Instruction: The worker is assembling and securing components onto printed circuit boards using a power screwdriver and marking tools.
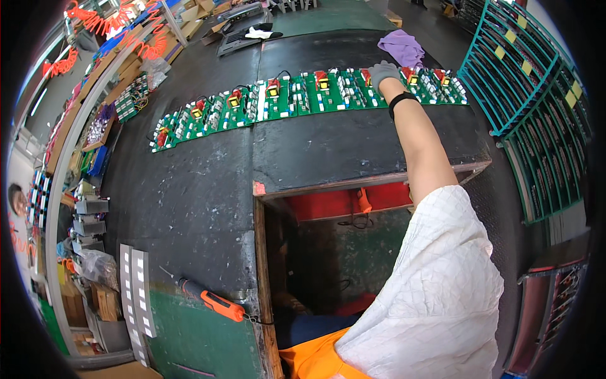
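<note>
A long row of green circuit boards [281, 108] runs across the far part of the black bench, packed with white connectors, red parts and yellow transformers. My right hand [384, 73], in a grey glove with a dark band at the wrist, reaches out to the right part of that row. Its fingers are bunched and bent down among the board parts; what lies under them is hidden. Just beyond the hand, a crumpled purple cloth [403, 48] lies on the bench. My left hand is out of view.
An orange and black electric screwdriver [221, 306] lies at the near left, beside grey strips with white labels [136, 294]. Teal wire racks [514, 69] stand at the right. The bench has an open recess [334, 259] before me. Shelves with boxes line the left.
</note>
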`<state>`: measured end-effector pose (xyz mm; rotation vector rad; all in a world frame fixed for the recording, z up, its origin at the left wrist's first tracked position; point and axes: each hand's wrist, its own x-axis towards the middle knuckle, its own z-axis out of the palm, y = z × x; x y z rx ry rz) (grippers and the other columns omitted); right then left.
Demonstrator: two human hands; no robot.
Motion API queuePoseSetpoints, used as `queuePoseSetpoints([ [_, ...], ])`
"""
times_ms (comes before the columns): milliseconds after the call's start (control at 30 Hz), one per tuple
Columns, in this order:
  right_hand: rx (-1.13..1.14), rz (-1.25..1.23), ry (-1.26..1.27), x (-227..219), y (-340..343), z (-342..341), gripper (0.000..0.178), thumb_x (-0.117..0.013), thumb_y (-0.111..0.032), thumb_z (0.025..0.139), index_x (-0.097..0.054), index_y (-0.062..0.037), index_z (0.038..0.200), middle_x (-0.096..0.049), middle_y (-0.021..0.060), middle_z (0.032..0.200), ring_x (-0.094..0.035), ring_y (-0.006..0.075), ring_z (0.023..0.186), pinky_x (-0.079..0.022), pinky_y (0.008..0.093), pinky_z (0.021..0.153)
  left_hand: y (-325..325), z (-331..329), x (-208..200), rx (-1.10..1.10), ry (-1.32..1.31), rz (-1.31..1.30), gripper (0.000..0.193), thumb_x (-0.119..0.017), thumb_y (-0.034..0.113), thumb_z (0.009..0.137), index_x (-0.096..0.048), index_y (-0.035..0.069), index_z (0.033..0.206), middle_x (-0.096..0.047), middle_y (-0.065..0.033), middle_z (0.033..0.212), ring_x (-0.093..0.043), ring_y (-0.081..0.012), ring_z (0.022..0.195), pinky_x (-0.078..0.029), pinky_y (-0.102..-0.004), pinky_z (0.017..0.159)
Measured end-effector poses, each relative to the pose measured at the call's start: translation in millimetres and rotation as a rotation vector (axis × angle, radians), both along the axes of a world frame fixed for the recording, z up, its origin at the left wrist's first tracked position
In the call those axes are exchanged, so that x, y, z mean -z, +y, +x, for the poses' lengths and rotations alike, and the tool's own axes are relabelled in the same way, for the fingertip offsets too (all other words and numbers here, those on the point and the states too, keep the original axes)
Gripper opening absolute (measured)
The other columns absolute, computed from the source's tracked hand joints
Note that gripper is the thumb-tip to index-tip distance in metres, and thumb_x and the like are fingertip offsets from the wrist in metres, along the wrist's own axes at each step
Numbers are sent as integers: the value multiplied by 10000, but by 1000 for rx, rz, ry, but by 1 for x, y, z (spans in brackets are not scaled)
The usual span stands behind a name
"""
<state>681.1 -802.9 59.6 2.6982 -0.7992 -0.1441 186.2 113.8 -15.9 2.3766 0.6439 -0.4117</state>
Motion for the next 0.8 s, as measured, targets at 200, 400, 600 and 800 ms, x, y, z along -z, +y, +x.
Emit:
queuePoseSetpoints([
  [200, -15, -44, 46, -9, -1, -15, 318, -645, -159, 828, -704, -102, 1135, -661, 123, 1206, -593, 282, 1171, -507, 394, 924, -44, 24, -30, -212, -17, -254, 157, -686, 201, 869, -619, 63, 835, -558, 29, 720, -469, -80, 651, -404, -256, 554],
  [400, -123, -94, 164, -7, 11, -36, 263, -635, -115, 813, -729, -71, 1054, -693, 152, 1103, -662, 316, 1055, -538, 403, 879, -60, 25, -47, -117, -56, -205, 197, -678, 223, 885, -638, 31, 880, -578, 0, 744, -481, -100, 675, -426, -277, 591],
  [600, -225, -68, 216, -10, 20, -72, 249, -613, -149, 822, -725, -92, 1037, -687, 159, 1100, -661, 327, 1038, -535, 418, 869, -52, 23, -40, 5, -92, -202, 240, -660, 224, 905, -639, -11, 951, -604, -26, 795, -496, -126, 725, -441, -301, 650],
  [800, -286, 127, 209, -24, 74, -101, 298, -601, -193, 842, -703, -55, 1085, -674, 173, 1134, -651, 345, 1045, -516, 431, 887, -77, 14, -57, -67, -158, -251, 249, -651, 207, 917, -627, -32, 982, -623, -49, 851, -508, -152, 752, -456, -314, 696],
])
